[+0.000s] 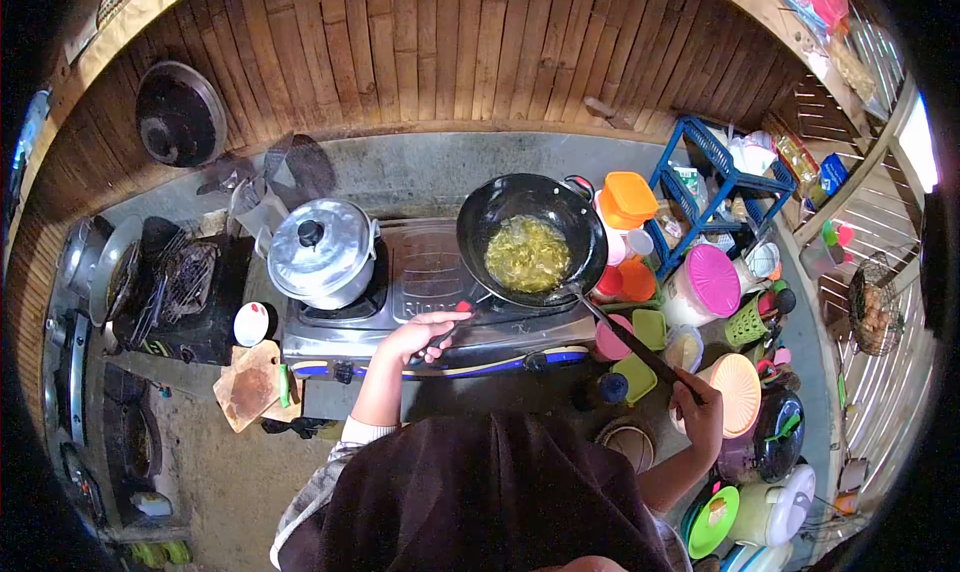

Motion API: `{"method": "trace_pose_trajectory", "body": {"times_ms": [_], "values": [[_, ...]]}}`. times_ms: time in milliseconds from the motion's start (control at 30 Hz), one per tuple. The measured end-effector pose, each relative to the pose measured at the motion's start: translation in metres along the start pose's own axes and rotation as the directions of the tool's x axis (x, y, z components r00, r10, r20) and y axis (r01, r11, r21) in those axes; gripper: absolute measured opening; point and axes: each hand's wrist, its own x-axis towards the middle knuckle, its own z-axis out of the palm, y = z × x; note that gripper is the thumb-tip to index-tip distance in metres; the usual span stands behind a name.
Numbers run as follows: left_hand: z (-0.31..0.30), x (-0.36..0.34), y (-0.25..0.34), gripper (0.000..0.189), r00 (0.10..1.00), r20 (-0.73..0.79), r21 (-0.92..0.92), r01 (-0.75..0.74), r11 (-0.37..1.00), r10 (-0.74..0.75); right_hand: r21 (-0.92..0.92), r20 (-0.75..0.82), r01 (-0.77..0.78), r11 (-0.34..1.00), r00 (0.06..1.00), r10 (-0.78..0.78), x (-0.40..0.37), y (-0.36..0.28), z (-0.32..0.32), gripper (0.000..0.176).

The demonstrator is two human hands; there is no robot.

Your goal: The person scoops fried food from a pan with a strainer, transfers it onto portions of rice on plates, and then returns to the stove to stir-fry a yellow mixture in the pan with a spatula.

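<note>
A black wok (474, 224) stands on the right side of the gas stove, with yellowish-green food (527, 252) in oily liquid at its bottom. My left hand (425, 334) is closed around the wok's dark, red-collared handle at the lower left. On the other side, my right hand (697, 408) grips the long dark handle of a spatula (632, 340). The spatula slants up to the left, and its metal end reaches over the wok's lower right rim. Its blade is hard to make out among the food.
A lidded aluminium pot (322, 257) occupies the left of the stove (430, 272). Farther left are a wooden chopping board (246, 384), a white bowl (251, 324) and a grill rack (190, 277). Tubs, including an orange container (629, 201), and a blue shelf (715, 152) crowd the right.
</note>
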Motion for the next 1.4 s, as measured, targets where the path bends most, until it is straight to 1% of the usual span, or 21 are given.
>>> {"method": "trace_pose_trajectory", "body": {"times_ms": [100, 200, 367, 500, 567, 600, 667, 700, 733, 800, 833, 867, 900, 933, 1000, 1033, 1100, 1233, 1300, 1333, 1400], "values": [[0.001, -0.001, 0.001, 0.035, 1.0, -0.009, 0.022, -0.008, 1.0, 0.009, 0.02, 0.008, -0.005, 1.0, 1.0, 0.005, 0.003, 0.006, 0.0, 0.026], [0.001, 0.0, 0.001, 0.035, 1.0, -0.004, 0.022, -0.009, 1.0, 0.009, 0.018, 0.007, 0.046, 0.999, 0.999, -0.046, 0.006, 0.011, 0.004, 0.027], [-0.002, 0.002, -0.001, 0.035, 1.0, 0.005, -0.001, 0.003, 1.0, -0.003, 0.108, 0.01, 0.027, 0.994, 1.0, -0.028, 0.02, 0.015, 0.022, 0.025], [-0.004, 0.004, -0.004, 0.036, 1.0, 0.021, -0.039, -0.013, 0.999, 0.013, 0.04, 0.03, 0.075, 0.996, 0.997, -0.076, 0.035, 0.01, 0.047, 0.027], [-0.005, 0.004, -0.004, 0.036, 1.0, 0.021, -0.035, -0.017, 0.999, 0.018, 0.125, 0.03, -0.014, 0.992, 0.999, 0.01, 0.039, 0.005, 0.063, 0.026], [-0.005, 0.004, -0.004, 0.036, 1.0, 0.022, -0.043, -0.013, 0.999, 0.014, 0.125, 0.031, -0.014, 0.992, 0.999, 0.01, 0.043, 0.008, 0.071, 0.026], [-0.005, 0.004, -0.004, 0.036, 1.0, 0.021, -0.051, -0.01, 0.999, 0.011, 0.256, 0.063, -0.011, 0.967, 0.998, -0.005, 0.055, 0.021, 0.089, 0.025], [-0.004, 0.003, -0.003, 0.036, 1.0, 0.022, -0.053, -0.007, 0.999, 0.008, 0.138, 0.099, 0.083, 0.987, 0.99, -0.097, 0.065, 0.031, 0.096, 0.028], [-0.003, 0.002, -0.002, 0.036, 1.0, 0.023, -0.055, -0.005, 0.998, 0.006, 0.139, 0.1, 0.084, 0.987, 0.99, -0.098, 0.07, 0.039, 0.104, 0.028], [-0.002, 0.001, -0.001, 0.035, 1.0, 0.019, -0.055, -0.002, 0.999, 0.003, 0.307, 0.159, -0.03, 0.951, 0.987, -0.021, 0.075, 0.04, 0.122, 0.034], [-0.002, 0.001, 0.0, 0.035, 1.0, 0.017, -0.054, 0.001, 0.999, 0.0, 0.307, 0.16, -0.029, 0.951, 0.987, -0.021, 0.082, 0.05, 0.133, 0.034], [-0.002, 0.001, -0.001, 0.035, 1.0, 0.016, -0.054, 0.001, 0.999, 0.0, 0.221, 0.093, 0.157, 0.962, 0.979, -0.181, 0.091, 0.062, 0.146, 0.033], [-0.002, 0.001, -0.001, 0.035, 1.0, 0.019, -0.054, -0.004, 0.999, 0.005, 0.122, 0.041, 0.334, 0.934, 0.939, -0.341, 0.093, 0.062, 0.153, 0.033], [-0.003, 0.002, -0.002, 0.034, 1.0, 0.02, -0.054, -0.009, 0.999, 0.01, 0.122, 0.042, 0.336, 0.934, 0.938, -0.343, 0.095, 0.062, 0.157, 0.033], [-0.003, 0.002, -0.003, 0.034, 1.0, 0.015, -0.045, -0.013, 0.999, 0.014, 0.256, 0.093, 0.306, 0.917, 0.936, -0.338, 0.097, 0.046, 0.165, 0.034], [-0.003, 0.003, -0.003, 0.033, 1.0, 0.012, -0.035, -0.018, 0.999, 0.018, 0.256, 0.094, 0.307, 0.917, 0.936, -0.34, 0.097, 0.041, 0.17, 0.034], [-0.002, 0.002, -0.001, 0.033, 1.0, 0.009, -0.031, -0.016, 0.999, 0.016, 0.395, 0.087, 0.182, 0.9, 0.968, -0.234, 0.098, 0.034, 0.176, 0.035], [-0.001, 0.001, -0.002, 0.034, 1.0, -0.001, 0.003, -0.026, 1.0, 0.026, 0.421, 0.112, 0.088, 0.903, 0.983, -0.148, 0.096, 0.025, 0.17, 0.04], [-0.002, 0.002, -0.002, 0.034, 1.0, 0.001, 0.002, -0.025, 1.0, 0.025, 0.345, 0.017, 0.311, 0.886, 0.941, -0.337, 0.096, 0.037, 0.164, 0.036], [-0.002, 0.002, -0.002, 0.034, 1.0, 0.003, 0.002, -0.022, 1.0, 0.022, 0.344, 0.016, 0.311, 0.886, 0.942, -0.336, 0.095, 0.042, 0.159, 0.036], [-0.001, 0.001, -0.001, 0.035, 1.0, 0.004, 0.006, -0.02, 1.0, 0.02, 0.19, -0.1, 0.422, 0.887, 0.907, -0.41, 0.093, 0.047, 0.151, 0.032]]}}
